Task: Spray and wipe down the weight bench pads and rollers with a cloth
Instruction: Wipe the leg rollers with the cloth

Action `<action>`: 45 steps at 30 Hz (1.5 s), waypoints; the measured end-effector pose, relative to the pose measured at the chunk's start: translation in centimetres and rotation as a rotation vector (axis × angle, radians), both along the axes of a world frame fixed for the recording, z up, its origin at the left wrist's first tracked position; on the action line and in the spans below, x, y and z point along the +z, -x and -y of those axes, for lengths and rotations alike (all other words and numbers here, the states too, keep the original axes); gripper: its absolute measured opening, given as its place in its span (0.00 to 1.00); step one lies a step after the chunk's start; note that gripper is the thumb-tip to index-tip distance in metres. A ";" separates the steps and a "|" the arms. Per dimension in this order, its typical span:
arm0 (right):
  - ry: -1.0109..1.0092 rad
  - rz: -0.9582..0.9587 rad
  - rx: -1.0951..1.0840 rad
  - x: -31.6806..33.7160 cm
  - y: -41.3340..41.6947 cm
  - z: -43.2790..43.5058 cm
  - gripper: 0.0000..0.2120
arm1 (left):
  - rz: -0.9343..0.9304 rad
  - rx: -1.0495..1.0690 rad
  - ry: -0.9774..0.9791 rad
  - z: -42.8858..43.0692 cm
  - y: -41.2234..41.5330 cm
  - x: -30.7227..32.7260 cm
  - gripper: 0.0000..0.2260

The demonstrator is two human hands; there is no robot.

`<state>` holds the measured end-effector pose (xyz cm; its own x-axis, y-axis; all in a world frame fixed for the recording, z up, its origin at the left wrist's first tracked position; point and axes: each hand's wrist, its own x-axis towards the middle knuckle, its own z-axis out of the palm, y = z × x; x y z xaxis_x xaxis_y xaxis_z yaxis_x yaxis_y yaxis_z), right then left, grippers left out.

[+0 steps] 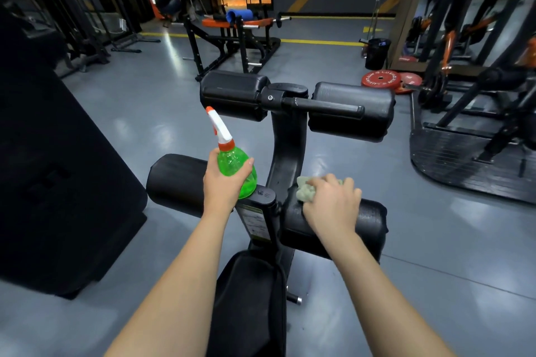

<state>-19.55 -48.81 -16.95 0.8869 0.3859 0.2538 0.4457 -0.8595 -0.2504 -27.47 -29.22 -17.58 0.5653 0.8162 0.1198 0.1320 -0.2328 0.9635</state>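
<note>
Four rollers show on the weight bench: two near you and two farther up the post.

1. Right hand. Your right hand presses the cloth onto the top of the near right roller, close to its inner end beside the post. The fingers curl over the bunched cloth and grasp it.

2. Left hand. Your left hand holds the spray bottle upright above the near left roller. It wraps round the green body, and the nozzle points away from you. No finger sits on the trigger.

3. Progress. The step in hand appears to be the wipe of the near right roller. Its outer end lies bare beyond your hand. No wet film or streak is visible on any surface, so you cannot tell from this view which parts are already cleaned.

4. Work left. Neither hand is near the far left roller or the far right roller. The seat pad lies below, between your forearms. Treat these three, the near left roller and the rest of the near right roller as pending. On that reading, most of the task lies ahead.
</note>
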 end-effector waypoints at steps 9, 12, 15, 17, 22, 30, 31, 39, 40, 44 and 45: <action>-0.024 -0.071 0.348 -0.4 0.3 1.1 0.15 | -0.008 0.008 -0.021 0.4 -0.2 0.4 0.16; -0.023 -0.053 0.239 0.1 -3.1 0.5 0.16 | -0.009 -0.002 -0.021 0.4 -0.1 0.5 0.16; -0.062 -0.120 0.188 -0.1 -3.9 -0.1 0.12 | 0.001 0.001 -0.023 0.6 -0.1 0.3 0.16; -0.096 -0.047 0.192 -0.6 -2.2 -0.6 0.08 | 0.008 0.007 -0.021 0.6 -0.2 0.4 0.16; -0.233 0.044 0.482 -4.3 3.2 -1.3 0.18 | 0.008 0.011 -0.016 0.4 -0.2 0.5 0.19; -0.428 0.196 -0.094 -3.8 -2.0 5.2 0.19 | 0.008 -0.006 -0.016 0.3 0.2 0.3 0.21; -0.436 0.172 -0.175 -3.7 -2.5 6.1 0.19 | 0.016 0.000 -0.016 0.4 0.2 0.3 0.20; -0.313 0.153 0.231 -5.7 5.7 2.2 0.25 | 0.020 -0.013 -0.028 0.6 -0.1 0.8 0.16; -0.285 0.143 0.277 -6.5 7.1 1.5 0.25 | 0.021 -0.019 -0.028 0.6 0.0 0.8 0.17; -0.286 0.236 0.277 -7.6 6.2 2.5 0.22 | 0.022 -0.058 -0.033 0.4 0.3 0.7 0.16; -0.304 0.254 0.218 -7.0 5.0 3.0 0.21 | 0.024 -0.062 -0.041 0.4 0.4 0.6 0.16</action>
<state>-24.50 -51.81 -23.98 0.6886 0.4309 0.5833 0.6876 -0.6433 -0.3366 -27.84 -29.64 -16.93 0.6108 0.7741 0.1665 0.0930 -0.2790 0.9558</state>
